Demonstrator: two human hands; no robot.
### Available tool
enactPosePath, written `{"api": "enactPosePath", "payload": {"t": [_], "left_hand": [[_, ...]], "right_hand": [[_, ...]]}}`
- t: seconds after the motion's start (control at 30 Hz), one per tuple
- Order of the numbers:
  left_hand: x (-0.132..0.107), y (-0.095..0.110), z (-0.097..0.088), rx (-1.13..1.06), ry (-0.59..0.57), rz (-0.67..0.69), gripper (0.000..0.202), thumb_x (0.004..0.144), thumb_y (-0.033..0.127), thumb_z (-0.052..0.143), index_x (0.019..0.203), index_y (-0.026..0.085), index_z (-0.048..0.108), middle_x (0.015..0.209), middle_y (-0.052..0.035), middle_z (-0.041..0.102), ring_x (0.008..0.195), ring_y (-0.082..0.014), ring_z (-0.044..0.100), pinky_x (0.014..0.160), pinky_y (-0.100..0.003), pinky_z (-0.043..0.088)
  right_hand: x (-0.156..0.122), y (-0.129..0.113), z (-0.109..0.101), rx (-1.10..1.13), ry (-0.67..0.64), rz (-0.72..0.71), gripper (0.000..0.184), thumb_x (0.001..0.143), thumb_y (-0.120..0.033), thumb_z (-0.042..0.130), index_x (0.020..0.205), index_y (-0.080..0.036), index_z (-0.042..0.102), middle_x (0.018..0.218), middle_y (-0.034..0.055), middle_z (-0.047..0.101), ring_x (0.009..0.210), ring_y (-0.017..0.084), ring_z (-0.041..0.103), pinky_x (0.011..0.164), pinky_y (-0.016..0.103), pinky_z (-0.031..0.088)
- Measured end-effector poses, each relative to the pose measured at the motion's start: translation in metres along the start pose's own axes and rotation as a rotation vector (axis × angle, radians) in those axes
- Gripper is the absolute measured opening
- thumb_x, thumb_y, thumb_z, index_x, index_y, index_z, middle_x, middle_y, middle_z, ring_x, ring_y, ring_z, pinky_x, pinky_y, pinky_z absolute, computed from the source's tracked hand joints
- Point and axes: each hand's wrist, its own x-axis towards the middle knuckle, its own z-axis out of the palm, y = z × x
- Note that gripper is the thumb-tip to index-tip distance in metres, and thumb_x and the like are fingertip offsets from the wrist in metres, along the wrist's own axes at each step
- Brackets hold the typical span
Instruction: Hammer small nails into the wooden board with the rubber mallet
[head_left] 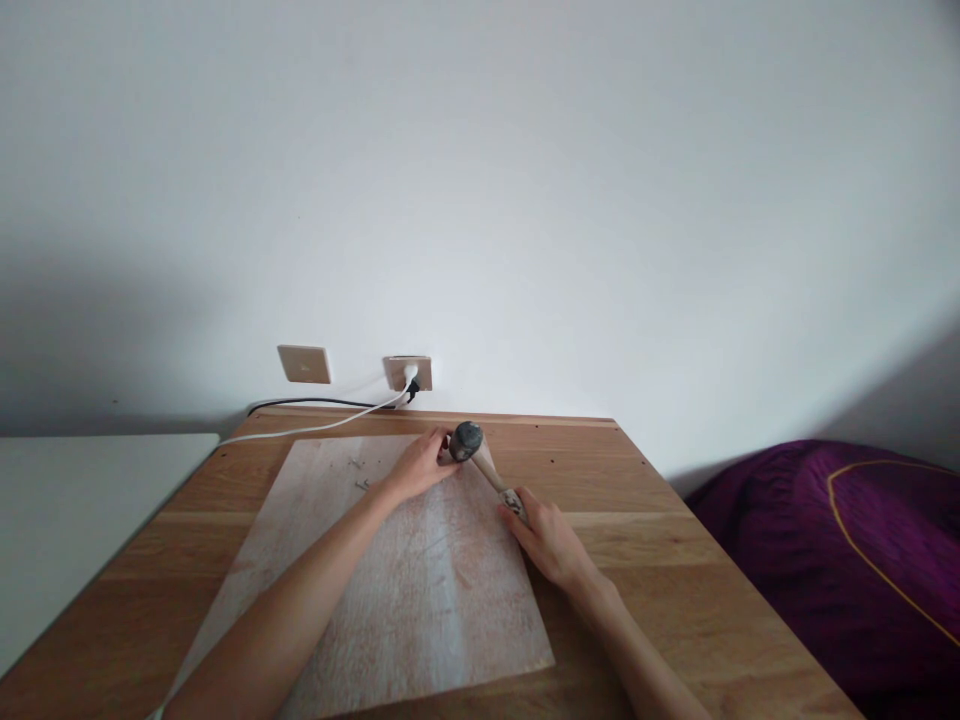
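Observation:
My right hand [546,535] is wrapped around the handle of a mallet [466,441] with a dark, rounded head and a pale handle. The head is over the far right part of a whitish wooden board [420,600]. Close against the mallet head is my left hand [424,464], its fingers drawn together. What those fingers hold, if anything, is hidden by the head. A few small nails or screws [362,485] lie loose on the board, left of my left hand.
Beneath the board is a wooden tabletop [660,580] against a white wall. A wall socket [420,372] has a white cable [315,430] and a black cable [322,402] running left from it. A switch plate [304,364] is beside it. Purple fabric [787,530] bulges at the right.

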Motion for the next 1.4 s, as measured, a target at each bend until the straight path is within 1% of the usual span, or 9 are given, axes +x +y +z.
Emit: {"api": "enactPosePath", "payload": {"t": [0.1,0.23,0.37,0.5,0.73,1.1,1.4], "left_hand": [[0.0008,-0.0004,0.0002,0.021,-0.003,0.003,0.021,0.08,0.017,0.07,0.1,0.017,0.066,0.097,-0.0045,0.064,0.087,-0.0207,0.064,0.078,-0.03,0.049],[0.0021,0.0007,-0.0007,0.037,-0.022,-0.016,0.003,0.083,0.019,0.068,0.085,0.017,0.066,0.086,-0.0026,0.062,0.077,-0.0179,0.061,0.072,-0.028,0.046],[0.0026,0.0027,-0.0023,0.006,-0.023,-0.033,0.006,0.084,0.02,0.068,0.08,0.017,0.067,0.081,-0.0026,0.062,0.073,-0.0173,0.06,0.07,-0.028,0.045],[0.0031,0.0027,-0.003,-0.006,-0.02,-0.047,0.007,0.083,0.019,0.069,0.076,0.017,0.067,0.077,-0.002,0.063,0.071,-0.0165,0.059,0.069,-0.027,0.045],[0.005,-0.0005,-0.0027,-0.066,-0.029,-0.044,0.01,0.082,0.023,0.072,0.074,0.016,0.069,0.071,-0.0009,0.065,0.067,-0.0151,0.058,0.065,-0.025,0.042],[0.0052,-0.0011,-0.0034,-0.054,-0.04,-0.037,0.013,0.084,0.025,0.071,0.074,0.016,0.07,0.072,-0.0028,0.068,0.069,-0.017,0.06,0.066,-0.026,0.042],[0.0053,-0.0034,-0.0019,-0.049,-0.036,-0.014,0.01,0.083,0.019,0.07,0.073,0.015,0.069,0.072,-0.002,0.067,0.069,-0.0165,0.06,0.066,-0.025,0.04]], "right_hand": [[-0.0001,0.0005,0.0007,-0.001,0.02,-0.003,0.025,0.104,-0.044,0.041,0.091,-0.025,0.052,0.083,0.0065,0.071,0.082,0.026,0.072,0.069,0.029,0.04],[-0.0004,0.0,0.0005,-0.005,0.033,0.004,0.024,0.104,-0.042,0.041,0.09,-0.025,0.052,0.083,0.0067,0.071,0.081,0.025,0.072,0.069,0.029,0.04],[-0.0013,-0.0017,-0.0013,0.005,0.039,0.009,0.026,0.104,-0.044,0.04,0.089,-0.026,0.05,0.082,0.0062,0.07,0.078,0.025,0.071,0.068,0.029,0.04],[-0.0014,-0.0009,-0.0014,0.008,0.051,-0.007,0.026,0.104,-0.043,0.041,0.089,-0.025,0.052,0.083,0.007,0.071,0.079,0.025,0.071,0.069,0.029,0.041],[-0.0005,0.0018,-0.0002,0.026,0.054,-0.005,0.026,0.103,-0.044,0.041,0.087,-0.026,0.05,0.08,0.0058,0.071,0.078,0.025,0.072,0.068,0.029,0.041],[-0.0006,0.0005,-0.0008,0.002,0.051,-0.013,0.026,0.104,-0.043,0.04,0.088,-0.026,0.05,0.082,0.0062,0.07,0.079,0.025,0.07,0.069,0.029,0.04],[-0.0007,0.0009,0.0006,0.002,0.057,-0.014,0.026,0.104,-0.043,0.041,0.089,-0.025,0.051,0.082,0.0063,0.071,0.077,0.024,0.07,0.068,0.028,0.039]]}}
